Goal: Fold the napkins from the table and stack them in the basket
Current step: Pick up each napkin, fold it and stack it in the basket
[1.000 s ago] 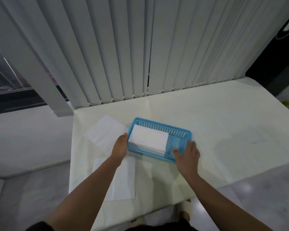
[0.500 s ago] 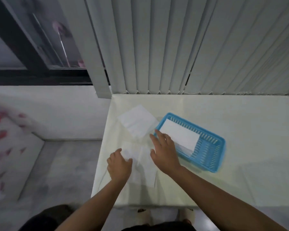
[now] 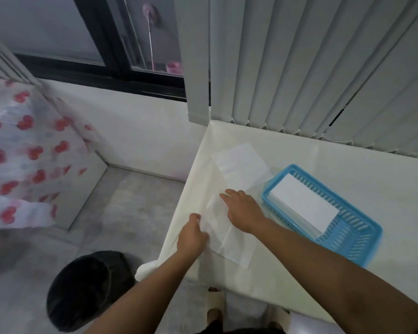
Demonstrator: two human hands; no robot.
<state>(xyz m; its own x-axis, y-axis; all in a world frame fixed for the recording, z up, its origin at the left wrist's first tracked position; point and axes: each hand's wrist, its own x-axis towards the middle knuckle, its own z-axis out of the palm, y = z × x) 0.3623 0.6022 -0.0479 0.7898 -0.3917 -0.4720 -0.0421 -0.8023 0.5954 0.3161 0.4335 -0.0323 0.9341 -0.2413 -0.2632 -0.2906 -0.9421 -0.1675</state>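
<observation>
At the far left we note a white covering printed with red hearts, blurred, and below it a dark round bin on the grey floor. The cream surface begins right of these, its left corner by the window.

We find our left hand at the near-left edge of an unfolded napkin, fingers curled on its margin; whether it pinches the paper or only presses it, we cannot tell. This napkin lies flat, its long axis running from the near right to the far left.

Our right hand rests on the same napkin's far part, palm down, fingers spread and extended toward the left.

Beyond the hands a second unfolded napkin lies flat, its near-right corner close beside the basket.

The blue basket stands right of the hands, long axis running from far left to near right. A folded napkin stack fills its far-left portion, aligned with that axis. Vertical blinds hang behind.
</observation>
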